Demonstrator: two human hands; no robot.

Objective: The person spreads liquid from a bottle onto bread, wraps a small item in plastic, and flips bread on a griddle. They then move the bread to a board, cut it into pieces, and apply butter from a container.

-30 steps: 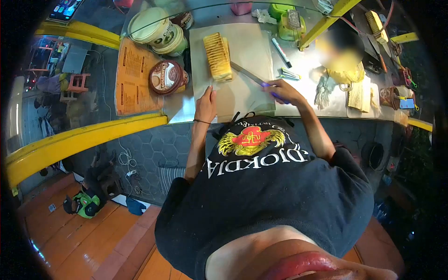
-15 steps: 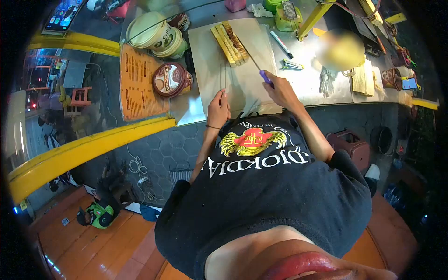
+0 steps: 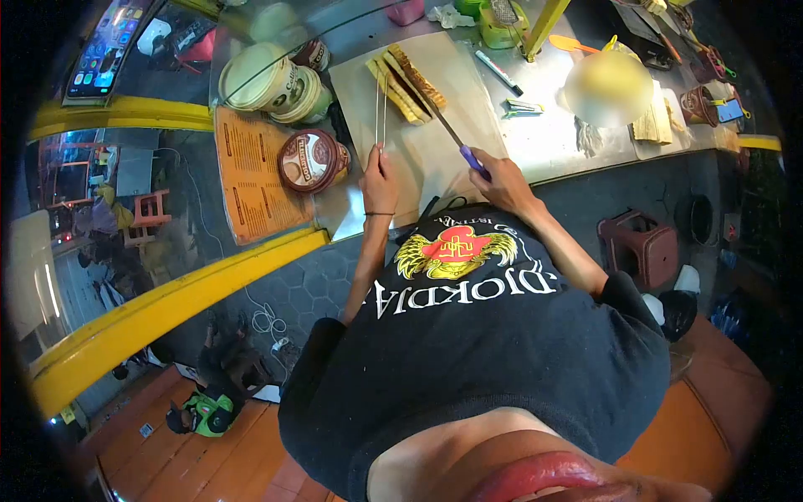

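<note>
Buckets come first, two pale ones, [image 3: 249,78] [image 3: 303,99] beyond the orange menu sheet [image 3: 259,176]; whatever is in them is hidden from me. Nearer, a brown tub [image 3: 309,163] has its lid on, so its filling is out of sight too. The left hand [image 3: 379,188] is closed around thin metal tongs [image 3: 385,109], whose prongs reach the left side of the bread [image 3: 408,90]. The bread lies at a slant on brown paper [image 3: 360,84], on the surface [image 3: 548,155]. It is parted lengthwise, a dark gap showing; the pieces lie side by side, uncovered, and I see no crosswise cut right through them. The right hand [image 3: 506,182] is closed on the purple handle of a knife [image 3: 452,134], its blade at that gap. Beyond, a grater [image 3: 504,10] rests at a green container [image 3: 495,35] (its contents escape me). Far right stands a small brown cup [image 3: 694,106]; I cannot tell what it holds.
</note>
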